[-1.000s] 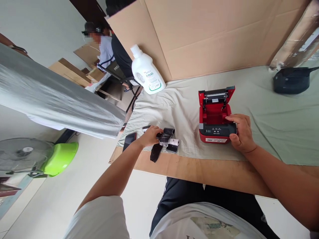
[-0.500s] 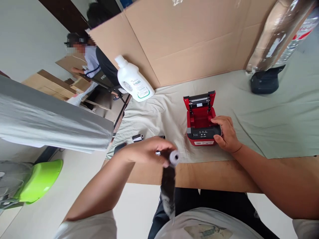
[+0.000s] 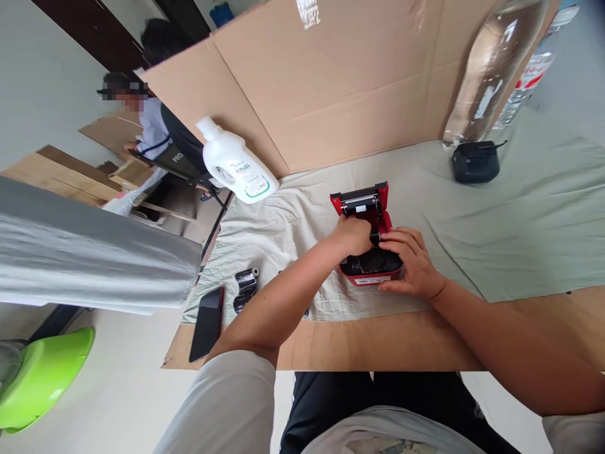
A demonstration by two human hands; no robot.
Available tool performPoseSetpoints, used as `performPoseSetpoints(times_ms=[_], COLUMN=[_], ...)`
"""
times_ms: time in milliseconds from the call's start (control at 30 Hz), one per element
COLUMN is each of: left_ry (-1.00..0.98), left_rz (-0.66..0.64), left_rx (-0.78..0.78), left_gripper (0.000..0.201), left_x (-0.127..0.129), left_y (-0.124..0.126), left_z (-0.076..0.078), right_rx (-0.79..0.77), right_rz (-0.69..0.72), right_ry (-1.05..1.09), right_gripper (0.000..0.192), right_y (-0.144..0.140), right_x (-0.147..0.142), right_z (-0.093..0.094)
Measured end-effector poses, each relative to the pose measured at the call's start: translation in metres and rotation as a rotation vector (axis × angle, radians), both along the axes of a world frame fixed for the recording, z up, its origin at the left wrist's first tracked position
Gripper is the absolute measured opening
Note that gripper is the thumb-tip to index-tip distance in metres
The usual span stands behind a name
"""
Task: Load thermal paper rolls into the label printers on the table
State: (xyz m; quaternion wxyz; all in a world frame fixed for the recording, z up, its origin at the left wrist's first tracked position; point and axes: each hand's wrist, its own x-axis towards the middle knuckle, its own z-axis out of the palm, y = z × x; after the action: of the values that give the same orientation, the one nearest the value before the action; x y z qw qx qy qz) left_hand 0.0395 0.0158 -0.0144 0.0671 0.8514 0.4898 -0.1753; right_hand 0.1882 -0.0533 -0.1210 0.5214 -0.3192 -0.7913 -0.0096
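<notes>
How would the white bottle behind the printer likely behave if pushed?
The white bottle stands upright on wrinkled cloth, taller than wide, so it may tip rather than slide. Its smooth plastic looks stiff, probably slippery. How full it is cannot be seen, so its weight is uncertain.

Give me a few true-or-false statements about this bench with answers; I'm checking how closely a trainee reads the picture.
1. The red printer's lid stands open. True.
2. The left hand rests on the phone. False: it is at the open printer; the phone lies untouched at the table's left edge.
3. The right hand is at the printer's right front corner. True.
4. The white bottle stands right of the printer. False: it is to its left, by the cardboard wall.
5. A black printer sits far right on the cloth. True.
</notes>
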Motion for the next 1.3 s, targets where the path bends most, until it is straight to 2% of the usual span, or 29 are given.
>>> performPoseSetpoints(times_ms=[167, 233, 333, 433, 500, 567, 667, 800, 900, 1033, 1133, 1300], left_ry=[-0.062, -0.191, -0.524, -0.885, -1.003, -1.021, -1.06, -1.171, -1.222, -1.293, -1.327, -1.354], left_rz=[0.038, 0.043, 0.047, 0.054, 0.047, 0.018, 0.011, 0.041, 0.041, 0.027, 0.009, 0.01], left_rx=[0.058, 0.07, 0.128, 0.404, 0.596, 0.638, 0.572, 0.545, 0.588, 0.675, 0.691, 0.742], left_gripper=[0.037, 0.034, 0.027, 0.033, 0.042, 0.054, 0.062, 0.06, 0.056, 0.049, 0.044, 0.039], left_x=[0.0, -0.007, -0.024, -0.044, -0.054, -0.061, -0.064, -0.062, -0.059, -0.055, -0.055, -0.054], left_y=[0.001, -0.003, -0.014, -0.018, -0.014, -0.009, -0.016, -0.05, -0.071, -0.077, -0.073, -0.07], left_z=[-0.007, -0.005, 0.0, 0.001, -0.002, -0.009, -0.022, -0.043, -0.063, -0.085, -0.093, -0.096], right_rx=[0.01, 0.019, 0.049, 0.095, 0.107, 0.107, 0.109, 0.112, 0.095, 0.055, 0.031, 0.06], right_rz=[-0.045, -0.048, -0.046, -0.045, -0.045, -0.052, -0.079, -0.124, -0.109, -0.058, -0.073, -0.125], right_ry=[-0.048, -0.05, -0.038, -0.028, -0.032, -0.031, -0.034, -0.058, -0.063, -0.023, -0.016, -0.041], right_gripper=[0.043, 0.041, 0.038, 0.036, 0.034, 0.033, 0.035, 0.036, 0.038, 0.062, 0.081, 0.085], right_y=[-0.004, -0.005, -0.006, -0.007, -0.008, -0.009, -0.01, -0.011, -0.01, -0.005, -0.002, 0.0], right_x=[-0.003, -0.003, -0.003, -0.004, -0.004, -0.005, -0.005, -0.005, -0.005, -0.005, -0.005, -0.005], right_z=[0.001, 0.002, 0.004, 0.006, 0.006, 0.006, 0.005, 0.005, 0.006, 0.005, 0.003, 0.004])
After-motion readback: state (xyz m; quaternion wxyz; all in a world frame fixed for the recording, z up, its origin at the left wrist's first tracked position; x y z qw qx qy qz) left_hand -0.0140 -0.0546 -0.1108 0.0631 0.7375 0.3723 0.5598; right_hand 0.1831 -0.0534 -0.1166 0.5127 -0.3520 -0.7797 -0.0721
